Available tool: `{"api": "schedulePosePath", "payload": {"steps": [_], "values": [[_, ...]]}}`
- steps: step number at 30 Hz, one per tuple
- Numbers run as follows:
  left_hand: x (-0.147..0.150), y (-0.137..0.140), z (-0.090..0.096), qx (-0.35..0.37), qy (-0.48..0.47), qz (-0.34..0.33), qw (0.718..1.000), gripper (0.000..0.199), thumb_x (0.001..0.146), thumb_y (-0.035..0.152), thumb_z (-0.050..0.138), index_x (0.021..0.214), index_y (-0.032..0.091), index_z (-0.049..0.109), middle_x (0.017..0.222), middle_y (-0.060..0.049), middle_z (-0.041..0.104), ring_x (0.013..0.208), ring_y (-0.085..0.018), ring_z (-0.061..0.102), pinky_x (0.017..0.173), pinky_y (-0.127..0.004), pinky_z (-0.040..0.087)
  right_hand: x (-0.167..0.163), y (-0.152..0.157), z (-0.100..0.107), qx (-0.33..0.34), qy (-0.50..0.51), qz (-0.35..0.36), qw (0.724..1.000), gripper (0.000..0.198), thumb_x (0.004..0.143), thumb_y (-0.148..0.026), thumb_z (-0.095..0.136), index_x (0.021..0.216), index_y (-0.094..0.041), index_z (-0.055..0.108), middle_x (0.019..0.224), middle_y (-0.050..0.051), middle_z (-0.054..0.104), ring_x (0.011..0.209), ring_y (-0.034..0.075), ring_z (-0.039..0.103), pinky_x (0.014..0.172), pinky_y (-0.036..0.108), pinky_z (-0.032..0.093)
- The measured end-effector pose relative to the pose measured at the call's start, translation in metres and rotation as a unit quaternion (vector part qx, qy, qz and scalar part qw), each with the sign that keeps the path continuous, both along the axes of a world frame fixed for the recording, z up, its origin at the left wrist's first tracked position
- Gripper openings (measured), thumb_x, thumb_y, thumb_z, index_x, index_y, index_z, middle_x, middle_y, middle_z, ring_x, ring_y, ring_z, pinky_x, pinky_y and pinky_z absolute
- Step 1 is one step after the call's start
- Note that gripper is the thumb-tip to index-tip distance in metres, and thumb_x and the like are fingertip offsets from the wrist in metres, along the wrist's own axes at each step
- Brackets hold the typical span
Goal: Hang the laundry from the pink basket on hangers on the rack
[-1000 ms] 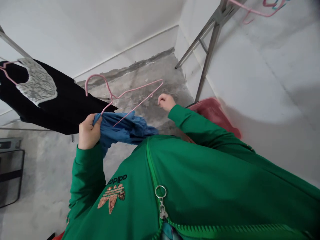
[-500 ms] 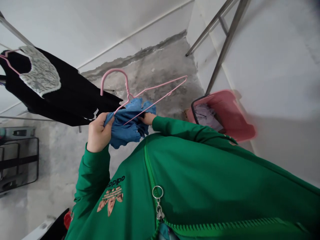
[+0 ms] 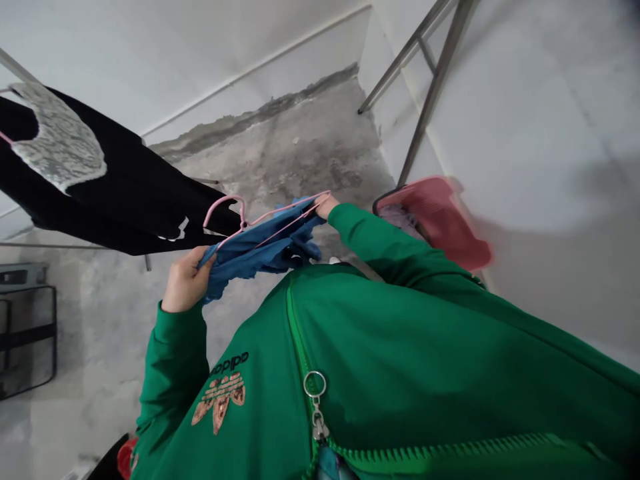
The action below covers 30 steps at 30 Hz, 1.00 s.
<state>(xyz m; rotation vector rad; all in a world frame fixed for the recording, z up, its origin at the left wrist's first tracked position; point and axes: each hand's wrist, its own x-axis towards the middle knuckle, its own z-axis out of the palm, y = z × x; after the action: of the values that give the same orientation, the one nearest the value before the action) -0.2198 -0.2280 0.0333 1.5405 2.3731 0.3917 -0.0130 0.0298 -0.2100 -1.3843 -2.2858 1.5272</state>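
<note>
A blue garment with ruffled edges (image 3: 255,253) is stretched sideways between my two hands. A pink hanger (image 3: 225,200) runs along its upper edge, hook up and to the left. My left hand (image 3: 185,280) is closed at the garment's left end, thumb on top, with that end of the hanger tucked under the cloth by the fingers. At the other end, my right hand (image 3: 325,205) grips the cloth beside the hanger's right tip; its fingers are partly hidden by fabric and wire.
A black garment with a grey patterned collar (image 3: 65,140) hangs at the left. A pink basket (image 3: 450,227) with pale cloth inside stands at the right against the wall, below metal rack legs (image 3: 425,120). A dark-framed stool (image 3: 30,333) is at far left.
My right hand has moved right and up, pulling the blue garment out along the hanger to its right tip. My left hand keeps its grip. The hanger has dropped slightly.
</note>
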Motion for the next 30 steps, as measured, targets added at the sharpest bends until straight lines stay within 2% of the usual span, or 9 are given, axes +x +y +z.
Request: {"api": "schedulePosePath", "payload": {"steps": [4,9,15,18,20,22,25,27,30], "values": [[-0.012,-0.007,-0.008,-0.012,-0.025,-0.008,1.000,0.036,0.085,0.043,0.048,0.099,0.018,0.070,0.090,-0.004,0.073,0.084,-0.020,0.068,0.074,-0.026,0.053,0.021,0.023,0.017,-0.003,0.012,-0.040,0.999,0.032,0.079,-0.010,0.044,0.077,-0.010,0.076,0.069,0.006,0.070,0.061,0.013,0.060,0.064,0.022,0.049],[-0.019,-0.006,-0.013,-0.015,0.039,0.004,0.999,0.037,0.086,0.038,0.047,0.106,0.018,0.069,0.088,-0.007,0.072,0.081,-0.023,0.068,0.074,-0.032,0.053,0.044,0.033,0.045,0.058,0.034,-0.045,0.997,0.032,0.069,0.000,0.047,0.070,-0.013,0.076,0.071,0.004,0.070,0.073,0.014,0.063,0.071,0.022,0.048],[-0.012,0.009,-0.020,0.009,0.196,0.017,0.980,0.034,0.082,0.023,0.050,0.109,0.018,0.069,0.100,-0.013,0.070,0.091,-0.030,0.067,0.077,-0.040,0.053,0.065,0.021,0.080,0.177,0.017,-0.058,0.982,0.027,0.072,-0.004,0.050,0.069,-0.014,0.075,0.083,0.007,0.069,0.085,0.020,0.062,0.080,0.030,0.047],[-0.015,0.015,-0.023,0.107,0.200,0.047,0.973,0.032,0.083,0.025,0.049,0.106,0.017,0.070,0.095,-0.013,0.069,0.091,-0.029,0.067,0.080,-0.040,0.053,0.081,0.004,0.100,0.202,0.130,0.101,0.965,0.022,0.078,-0.014,0.055,0.082,-0.017,0.077,0.091,0.005,0.068,0.088,0.019,0.062,0.083,0.031,0.049],[-0.018,0.017,-0.025,0.174,0.180,0.033,0.968,0.031,0.085,0.028,0.048,0.103,0.016,0.070,0.093,-0.012,0.070,0.089,-0.027,0.067,0.080,-0.038,0.053,0.092,-0.005,0.113,0.217,0.253,0.209,0.919,0.026,0.085,-0.029,0.057,0.101,-0.021,0.075,0.111,0.007,0.067,0.098,0.019,0.062,0.089,0.034,0.050],[-0.019,0.019,-0.025,0.215,0.164,0.000,0.963,0.029,0.086,0.031,0.048,0.099,0.017,0.070,0.088,-0.010,0.070,0.085,-0.024,0.067,0.077,-0.035,0.053,0.100,-0.007,0.123,0.263,0.318,0.189,0.891,0.035,0.092,-0.040,0.051,0.116,-0.023,0.069,0.126,0.009,0.061,0.111,0.021,0.059,0.096,0.039,0.048],[-0.016,0.023,-0.024,0.236,0.153,-0.051,0.958,0.026,0.088,0.031,0.048,0.094,0.018,0.069,0.081,-0.007,0.067,0.079,-0.021,0.065,0.073,-0.031,0.052,0.098,0.004,0.124,0.363,0.268,0.095,0.887,0.047,0.095,-0.049,0.045,0.129,-0.021,0.061,0.128,0.013,0.059,0.118,0.025,0.054,0.102,0.045,0.042],[-0.012,0.026,-0.023,0.239,0.147,-0.076,0.957,0.025,0.089,0.030,0.048,0.093,0.017,0.069,0.079,-0.007,0.066,0.076,-0.020,0.064,0.072,-0.029,0.051,0.089,0.016,0.119,0.411,0.202,0.110,0.882,0.054,0.094,-0.054,0.045,0.132,-0.017,0.058,0.127,0.015,0.060,0.117,0.028,0.053,0.102,0.048,0.041],[-0.007,0.031,-0.020,0.233,0.143,-0.098,0.957,0.025,0.089,0.028,0.048,0.093,0.017,0.070,0.077,-0.007,0.065,0.072,-0.019,0.064,0.069,-0.029,0.051,0.076,0.028,0.111,0.441,0.119,0.171,0.873,0.046,0.096,-0.046,0.039,0.116,-0.015,0.067,0.111,0.016,0.067,0.107,0.029,0.056,0.094,0.046,0.042]]}}
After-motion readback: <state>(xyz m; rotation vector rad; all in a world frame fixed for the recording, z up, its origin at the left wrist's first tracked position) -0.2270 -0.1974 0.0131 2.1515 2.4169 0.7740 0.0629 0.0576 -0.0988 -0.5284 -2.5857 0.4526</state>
